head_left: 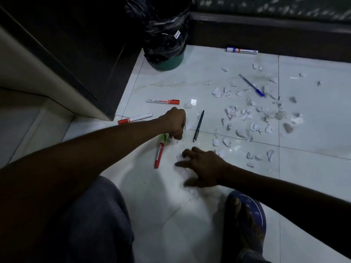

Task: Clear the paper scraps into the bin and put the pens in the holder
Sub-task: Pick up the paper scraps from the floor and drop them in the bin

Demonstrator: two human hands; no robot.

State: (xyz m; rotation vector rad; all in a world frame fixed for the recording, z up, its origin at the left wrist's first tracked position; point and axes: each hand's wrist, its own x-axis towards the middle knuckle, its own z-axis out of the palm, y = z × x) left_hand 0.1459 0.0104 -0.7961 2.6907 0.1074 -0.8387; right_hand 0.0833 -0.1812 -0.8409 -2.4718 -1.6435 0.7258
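1. Left hand point(175, 123) was closed into a fist, knuckles up, fingers point(177, 134) curled down toward the floor point(313, 168). Small white bits showed just under the fingertips; judged that the fist was holding gathered scraps, though its contents were hidden.
2. Right hand point(202, 167) lay low and flat, fingers point(187, 152) spread apart, covering a pale blurred patch on the tile. Judged a raking posture, drawing scraps together; whether anything was pinched, cannot tell.
3. Just beside the left fist lay a red pen with green cap point(160, 151), cap end near the fingertips. Dark pen point(198, 126) lay to the right of the fist, apart from both hands.
4. Two red-capped whiteboard markers lay further out: one point(163, 101) beyond the fist, another point(135, 118) partly behind the left forearm, near the cabinet corner point(106, 103).
5. Paper scraps point(252, 118) were scattered mostly right of the hands; a blue pen point(251, 85) lay among them. Blue-capped marker point(242, 50) rested against the far skirting.
6. Bin point(167, 44), green with black liner, stood in the corner beyond the left hand, within arm's reach; probably why the left fist collected.
7. No pen holder in view. Judged the task early: most scraps and every visible pen were on the floor.
8. Person's foot in a blue sandal point(252, 211) sat near the right forearm.
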